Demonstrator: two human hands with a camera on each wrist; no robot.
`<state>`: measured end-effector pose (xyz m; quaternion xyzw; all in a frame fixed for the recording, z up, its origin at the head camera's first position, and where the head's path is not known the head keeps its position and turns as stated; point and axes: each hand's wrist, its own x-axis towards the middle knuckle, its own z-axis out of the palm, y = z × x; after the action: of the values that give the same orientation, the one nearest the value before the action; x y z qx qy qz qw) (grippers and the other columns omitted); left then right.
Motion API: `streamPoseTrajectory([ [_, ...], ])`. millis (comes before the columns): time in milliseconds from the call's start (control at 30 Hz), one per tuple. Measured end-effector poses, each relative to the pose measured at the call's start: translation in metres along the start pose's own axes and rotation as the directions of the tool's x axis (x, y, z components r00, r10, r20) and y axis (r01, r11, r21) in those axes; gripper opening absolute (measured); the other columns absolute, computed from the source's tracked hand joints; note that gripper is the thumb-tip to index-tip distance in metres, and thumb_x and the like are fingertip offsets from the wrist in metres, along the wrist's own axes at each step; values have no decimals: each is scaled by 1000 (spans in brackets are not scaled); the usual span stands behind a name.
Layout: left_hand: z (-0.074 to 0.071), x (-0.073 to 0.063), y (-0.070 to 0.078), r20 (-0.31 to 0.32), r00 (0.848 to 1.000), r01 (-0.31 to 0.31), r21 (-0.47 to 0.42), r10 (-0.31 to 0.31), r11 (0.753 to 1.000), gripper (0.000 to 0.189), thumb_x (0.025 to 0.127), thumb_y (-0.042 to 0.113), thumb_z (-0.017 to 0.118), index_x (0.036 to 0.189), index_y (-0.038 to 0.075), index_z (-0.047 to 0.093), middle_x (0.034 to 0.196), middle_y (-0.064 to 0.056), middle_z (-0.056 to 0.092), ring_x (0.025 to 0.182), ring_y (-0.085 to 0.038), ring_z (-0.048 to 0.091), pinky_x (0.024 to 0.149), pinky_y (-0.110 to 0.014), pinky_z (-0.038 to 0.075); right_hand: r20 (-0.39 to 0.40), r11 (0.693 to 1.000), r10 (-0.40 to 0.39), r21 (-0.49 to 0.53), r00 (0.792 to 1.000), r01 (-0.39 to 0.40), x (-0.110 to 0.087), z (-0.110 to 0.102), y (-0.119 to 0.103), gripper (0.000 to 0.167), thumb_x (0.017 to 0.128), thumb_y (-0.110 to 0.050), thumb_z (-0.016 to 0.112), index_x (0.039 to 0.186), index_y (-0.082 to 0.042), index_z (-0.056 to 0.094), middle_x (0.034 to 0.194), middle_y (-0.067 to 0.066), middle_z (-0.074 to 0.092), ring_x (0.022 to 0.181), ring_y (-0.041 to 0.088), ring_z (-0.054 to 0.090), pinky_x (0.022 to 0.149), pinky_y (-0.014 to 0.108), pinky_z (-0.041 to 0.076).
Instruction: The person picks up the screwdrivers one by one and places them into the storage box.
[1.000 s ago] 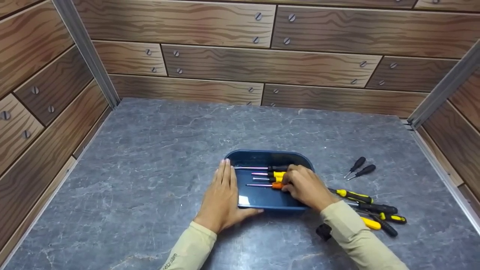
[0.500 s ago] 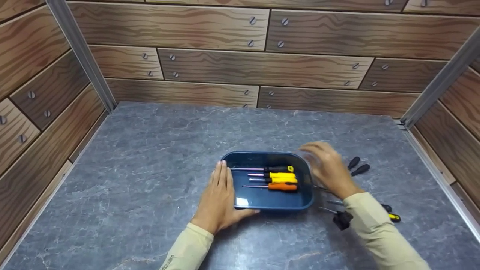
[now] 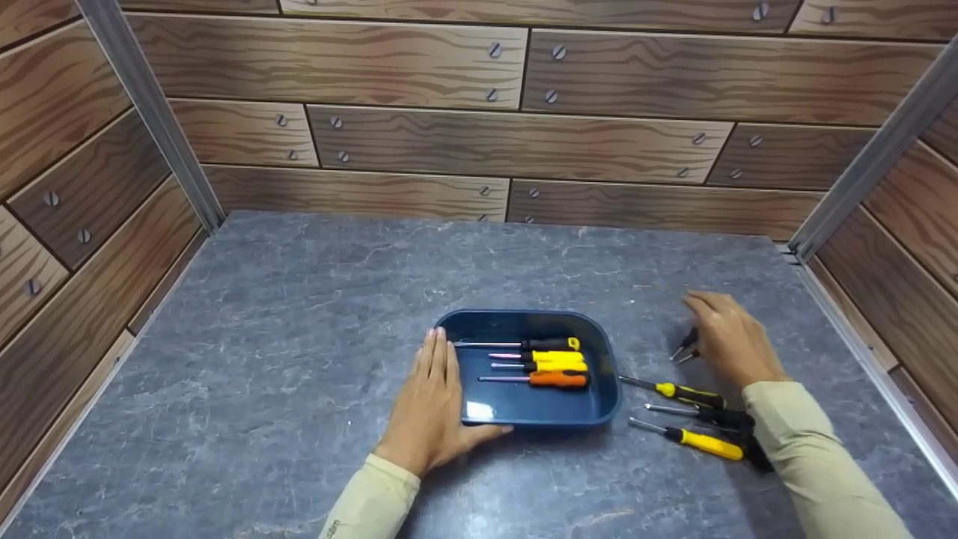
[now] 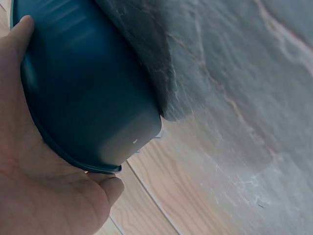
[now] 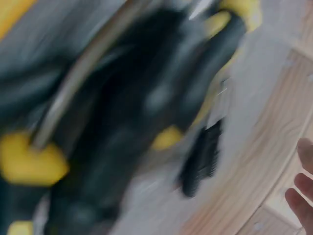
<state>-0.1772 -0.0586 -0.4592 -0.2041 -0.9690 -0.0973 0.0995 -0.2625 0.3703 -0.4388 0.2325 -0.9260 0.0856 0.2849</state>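
A dark blue tray (image 3: 524,317) sits on the grey stone table and holds several screwdrivers side by side, the nearest with an orange handle (image 3: 566,379). My left hand (image 3: 430,397) lies flat against the tray's left side, thumb along its front wall. The left wrist view shows the palm (image 4: 44,196) against the tray's outer wall (image 4: 88,98). My right hand (image 3: 720,331) hovers with relaxed fingers over two small black screwdrivers (image 3: 684,350), mostly hidden under it. It holds nothing that I can see. The right wrist view is blurred, showing black and yellow handles (image 5: 146,98) and bare fingertips (image 5: 301,200).
Three loose screwdrivers lie right of the tray: a yellow-and-black one (image 3: 673,391), a black one (image 3: 711,414) and a yellow one (image 3: 703,444). Wood-pattern walls (image 3: 479,127) close in the table on three sides, with metal posts in the corners.
My right hand let go of the orange screwdriver in the tray and swung right to above the two small black screwdrivers. The left hand stayed at the tray.
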Motion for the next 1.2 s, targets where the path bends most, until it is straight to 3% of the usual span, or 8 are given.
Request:
streamPoseTrajectory([
  [200, -1, -2, 2, 28, 999, 15, -19, -14, 1000, 130, 78, 90, 46, 152, -15, 28, 160, -35, 18, 150, -44, 18, 123, -48, 21, 190, 992, 123, -13, 974, -123, -22, 1, 18, 48, 77, 17, 65, 124, 11, 62, 121, 28, 62, 109, 49, 57, 89, 65, 49],
  [400, -2, -1, 3, 24, 1000, 10, -11, -10, 1000, 130, 78, 90, 46, 152, -15, 29, 160, -35, 18, 151, -44, 18, 123, -47, 20, 302, 983, 180, -9, 936, -186, -27, -3, 28, 24, 76, 11, 72, 98, 6, 69, 99, 23, 66, 90, 48, 62, 76, 65, 51],
  [600, -3, 0, 3, 16, 1000, -3, 6, 3, 1000, 130, 78, 91, 45, 151, -16, 29, 160, -35, 18, 151, -44, 19, 123, -47, 20, 406, 974, 215, -18, 888, -227, -28, -6, 32, 18, 77, 13, 68, 93, 5, 69, 91, 19, 64, 84, 47, 64, 74, 65, 52],
  [700, -2, 0, 3, 11, 1000, -6, 3, 6, 1000, 131, 78, 91, 46, 151, -16, 29, 160, -36, 19, 150, -44, 19, 123, -47, 21, 425, 972, 219, -13, 878, -236, -27, -7, 32, 21, 74, 14, 65, 91, 3, 71, 90, 17, 64, 84, 46, 64, 75, 64, 52],
  [900, -2, 0, 3, 25, 1000, 12, 4, -12, 1000, 131, 78, 92, 44, 152, -15, 27, 161, -34, 16, 151, -43, 17, 123, -47, 19, 412, 975, 202, -2, 889, -220, -26, -6, 31, 24, 69, 13, 63, 85, -2, 72, 86, 15, 65, 80, 44, 64, 74, 62, 54],
  [1200, 0, 1, 0, 3, 1000, 3, -5, -3, 1000, 131, 78, 90, 48, 151, -16, 27, 160, -35, 19, 150, -44, 19, 123, -46, 20, 356, 992, 129, -34, 925, -126, -25, -9, 25, 18, 77, 13, 69, 81, -4, 68, 76, 8, 62, 71, 39, 63, 61, 58, 52],
])
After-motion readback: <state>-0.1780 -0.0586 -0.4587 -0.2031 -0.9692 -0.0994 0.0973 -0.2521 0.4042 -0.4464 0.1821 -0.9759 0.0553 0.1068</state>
